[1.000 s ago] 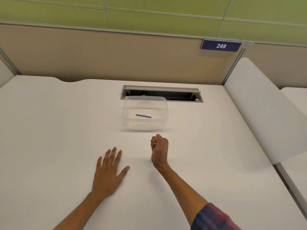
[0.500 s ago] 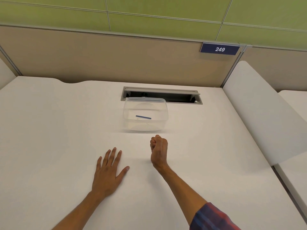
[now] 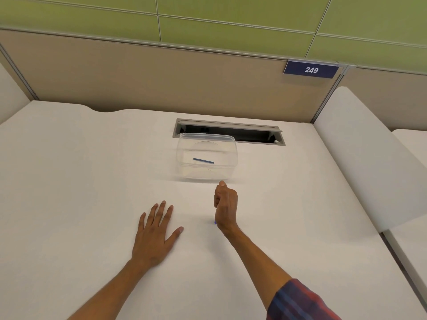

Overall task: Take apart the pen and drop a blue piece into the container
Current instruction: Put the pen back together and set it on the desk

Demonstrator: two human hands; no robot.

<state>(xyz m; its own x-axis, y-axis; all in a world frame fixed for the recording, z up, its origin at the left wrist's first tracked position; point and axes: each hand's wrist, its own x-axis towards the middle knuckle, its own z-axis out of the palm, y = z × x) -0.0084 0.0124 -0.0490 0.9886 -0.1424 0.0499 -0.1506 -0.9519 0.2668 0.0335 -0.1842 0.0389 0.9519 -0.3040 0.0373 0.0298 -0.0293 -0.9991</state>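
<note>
- The desk [image 3: 69,181] fills most of what I see: white, with a beige partition [image 3: 138,77] behind it and green panels [image 3: 231,15] above that.
- A white divider [image 3: 360,158] slopes along the desk's right edge.
- A cable slot [image 3: 254,135] is cut into the desk near the back, its grey flap open and the inside dark.
- A dark blue sign [image 3: 311,70] on the partition's top right reads 249.
- The container [image 3: 228,155], clear plastic with no lid, stands on the desk just in front of the slot, its far rim overlapping the slot's left part.
- My right forearm comes in from the lower right, with a plaid sleeve [image 3: 298,301] in red and blue at the frame's bottom.
- My left hand [image 3: 154,234] lies flat on the desk, palm down, fingers spread, released and gripping nothing, well left of the container's near side.
- My right hand [image 3: 225,204] is clenched into a loose fist, thumb side up, just in front of the container's near wall and apart from it.
- A small blue bit [image 3: 215,222] shows at the heel of that fist; I cannot tell what it is or whether the hand grips it.
- 1 blue piece [image 3: 203,160], a thin stick, lies flat on the container's floor, slightly slanted from upper left to lower right.
- I cannot see the rest of the pen.
</note>
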